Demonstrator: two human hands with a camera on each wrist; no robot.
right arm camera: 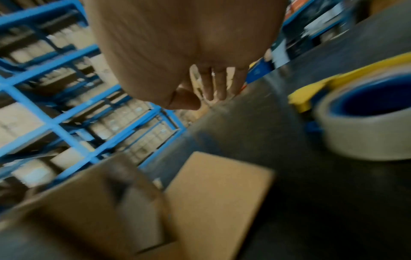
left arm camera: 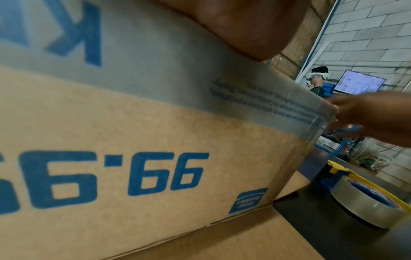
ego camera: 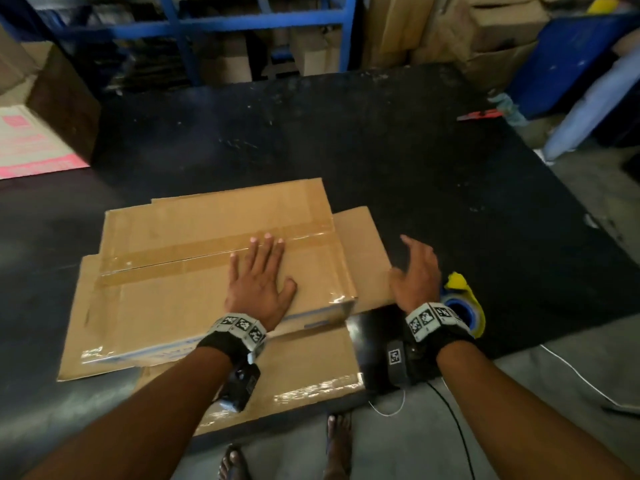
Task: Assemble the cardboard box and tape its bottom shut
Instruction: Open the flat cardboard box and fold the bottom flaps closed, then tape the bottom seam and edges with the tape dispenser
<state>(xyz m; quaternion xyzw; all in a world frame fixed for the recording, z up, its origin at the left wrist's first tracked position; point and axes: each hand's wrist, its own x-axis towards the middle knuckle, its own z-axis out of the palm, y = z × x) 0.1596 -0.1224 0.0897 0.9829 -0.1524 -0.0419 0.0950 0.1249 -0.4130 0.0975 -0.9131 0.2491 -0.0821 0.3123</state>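
A brown cardboard box (ego camera: 166, 299) stands upside down on the black table (ego camera: 415, 174), its lower flaps spread flat around it. Brown tape (ego camera: 194, 261) runs along the middle seam of its upturned bottom, and clear tape wraps the near corners. My left hand (ego camera: 259, 275) lies flat on the bottom, fingers straight and spread. My right hand (ego camera: 415, 275) hovers open just right of the box, over a side flap (ego camera: 363, 251), holding nothing. Blue print shows on the box side (left arm camera: 133, 158) in the left wrist view. A tape dispenser (ego camera: 462, 299) with a yellow frame sits behind my right wrist.
A red box cutter (ego camera: 479, 115) lies at the table's far right. A pink-printed carton (ego camera: 31, 140) stands at the far left. Blue shelving (ego camera: 242, 29) with cartons runs behind the table. My bare feet (ego camera: 337, 441) stand at the near edge, by loose cables.
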